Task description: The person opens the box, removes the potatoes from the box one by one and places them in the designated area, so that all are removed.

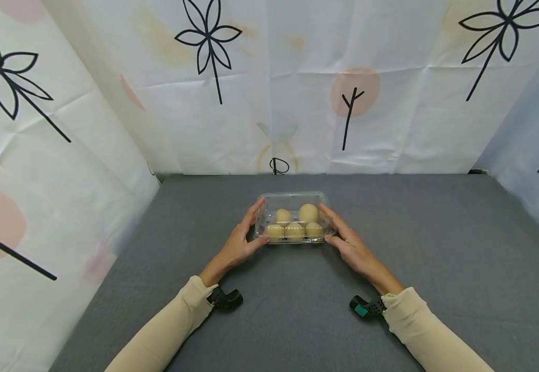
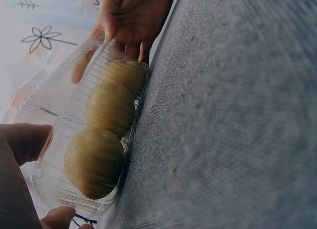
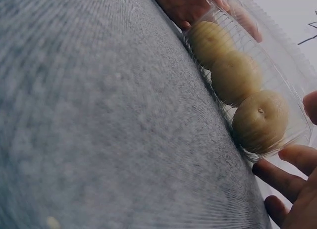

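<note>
Box point(image 1: 294, 195): see-through plastic, set on the gray tabletop point(image 1: 292, 299), toward the back.
Potatoes point(image 1: 294, 231): five round yellow ones are seen inside.
Left hand point(image 1: 240, 242): partly open; the box's left end is held by thumb and fingers.
Right hand point(image 1: 352, 248): partly open; the right end is held likewise.

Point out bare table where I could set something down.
Gray table is bare from the right hand to the right-side cloth, and, barring a tiny speck, between the sleeves. Crowded: the clear container, gripped by the left hand and right.
</note>
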Demonstrator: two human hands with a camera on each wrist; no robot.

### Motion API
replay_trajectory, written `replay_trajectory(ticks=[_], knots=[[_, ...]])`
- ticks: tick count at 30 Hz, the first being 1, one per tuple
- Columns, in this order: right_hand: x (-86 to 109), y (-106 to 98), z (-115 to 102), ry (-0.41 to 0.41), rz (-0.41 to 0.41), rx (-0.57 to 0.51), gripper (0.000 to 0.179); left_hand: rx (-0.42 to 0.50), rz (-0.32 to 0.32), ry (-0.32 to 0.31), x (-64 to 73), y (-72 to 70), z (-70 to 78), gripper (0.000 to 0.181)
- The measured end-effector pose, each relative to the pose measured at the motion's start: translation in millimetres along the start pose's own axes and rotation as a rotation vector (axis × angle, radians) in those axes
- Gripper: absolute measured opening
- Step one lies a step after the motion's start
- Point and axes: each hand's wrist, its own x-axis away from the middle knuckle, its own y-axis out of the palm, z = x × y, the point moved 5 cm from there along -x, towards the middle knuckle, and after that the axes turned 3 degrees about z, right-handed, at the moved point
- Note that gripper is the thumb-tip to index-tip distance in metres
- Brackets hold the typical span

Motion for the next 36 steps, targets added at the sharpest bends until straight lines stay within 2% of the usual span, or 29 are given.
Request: replay_trajectory(ticks=[7, 17, 25, 32, 36], knots=[[-2.5, 3, -3, 0.002, 0.006, 0.01, 0.068, 0.012, 0.002, -0.042, 2.5, -2.4, -1.1, 0.087], [-2.4, 4, -4, -0.018, 0.075, 0.078, 0.069, 0.061, -0.002, 0.024, 0.7, -0.3, -1.2, 0.089], [-1.3, 0, -11, -0.013, 0.093, 0.133, 0.07, 0.136, -0.011, -0.055, 2.0, 1.2, -4.4, 0.097], [-6.6, -6, -14, -0.045, 0.134, 0.184, 0.07, 0.102, -0.023, -0.145, 2.5, 0.4, -4.9, 0.091], [-10.2, -9, -18, -0.085, 0.146, 0.201, 0.069, 0.094, -0.042, -0.172, 2.2, 0.0, -6.2, 0.089]])
